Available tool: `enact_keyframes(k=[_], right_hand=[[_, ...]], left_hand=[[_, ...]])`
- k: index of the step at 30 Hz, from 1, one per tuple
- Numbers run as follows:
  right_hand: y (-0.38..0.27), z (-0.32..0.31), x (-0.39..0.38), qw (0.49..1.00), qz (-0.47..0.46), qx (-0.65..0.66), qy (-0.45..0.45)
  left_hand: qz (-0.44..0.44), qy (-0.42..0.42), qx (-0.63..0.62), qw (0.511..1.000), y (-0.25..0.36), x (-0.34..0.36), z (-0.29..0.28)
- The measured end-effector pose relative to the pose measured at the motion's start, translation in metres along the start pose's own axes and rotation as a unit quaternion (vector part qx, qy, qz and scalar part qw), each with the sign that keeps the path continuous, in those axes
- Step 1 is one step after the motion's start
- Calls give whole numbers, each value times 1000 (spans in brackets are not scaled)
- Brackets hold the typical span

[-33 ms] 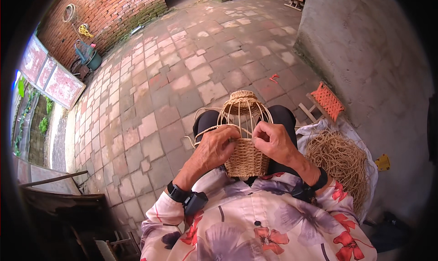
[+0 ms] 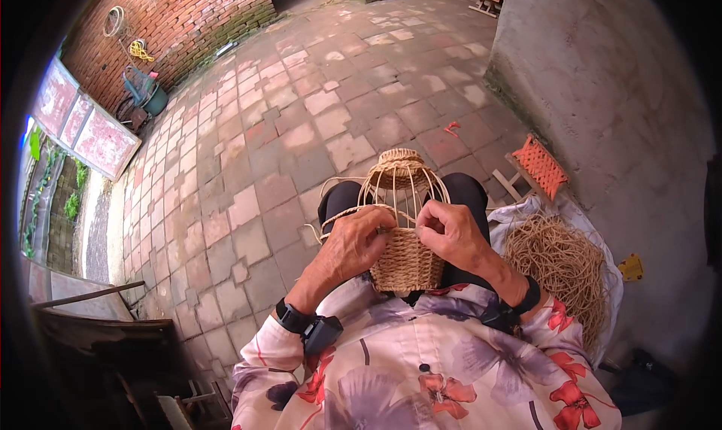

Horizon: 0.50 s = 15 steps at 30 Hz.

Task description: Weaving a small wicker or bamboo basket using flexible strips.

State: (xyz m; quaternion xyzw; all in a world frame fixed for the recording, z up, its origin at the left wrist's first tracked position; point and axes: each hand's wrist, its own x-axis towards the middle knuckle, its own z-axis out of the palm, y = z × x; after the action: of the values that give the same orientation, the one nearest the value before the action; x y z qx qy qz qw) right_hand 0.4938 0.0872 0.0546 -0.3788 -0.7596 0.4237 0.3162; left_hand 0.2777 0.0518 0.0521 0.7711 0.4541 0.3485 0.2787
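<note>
Between my knees rests a woven basket (image 2: 408, 263), its near part a tight weave. Bare upright ribs (image 2: 407, 197) run from that weave to a narrower woven section (image 2: 401, 161) at the far end. My left hand (image 2: 355, 238) is closed on the left side of the weave, thumb against it, fingertips partly hidden. A twisted cord (image 2: 348, 213) loops out past this hand and crosses the ribs toward my right fingers. My right hand (image 2: 456, 236) is closed in a pinch at the weave's edge, where the cord appears to end up between thumb and forefinger.
On my right, a large heap of tan cord (image 2: 556, 268) lies on a white sheet (image 2: 613, 279). Beyond it stands a low stool with an orange woven seat (image 2: 540, 167), beside a grey wall (image 2: 602, 91). Dark furniture (image 2: 105, 347) is at lower left. Paving tiles (image 2: 256, 182) cover the ground.
</note>
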Motion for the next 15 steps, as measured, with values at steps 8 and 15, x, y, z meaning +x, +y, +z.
enact_keyframes(k=[8, 15], right_hand=[[5, -3, -4, 995, -59, -79, 9], [13, -1, -5, 998, -18, -41, 32]], left_hand=[[-31, 23, -48, 998, 5, 0, 4], [43, 49, 53, 996, 5, 3, 8]])
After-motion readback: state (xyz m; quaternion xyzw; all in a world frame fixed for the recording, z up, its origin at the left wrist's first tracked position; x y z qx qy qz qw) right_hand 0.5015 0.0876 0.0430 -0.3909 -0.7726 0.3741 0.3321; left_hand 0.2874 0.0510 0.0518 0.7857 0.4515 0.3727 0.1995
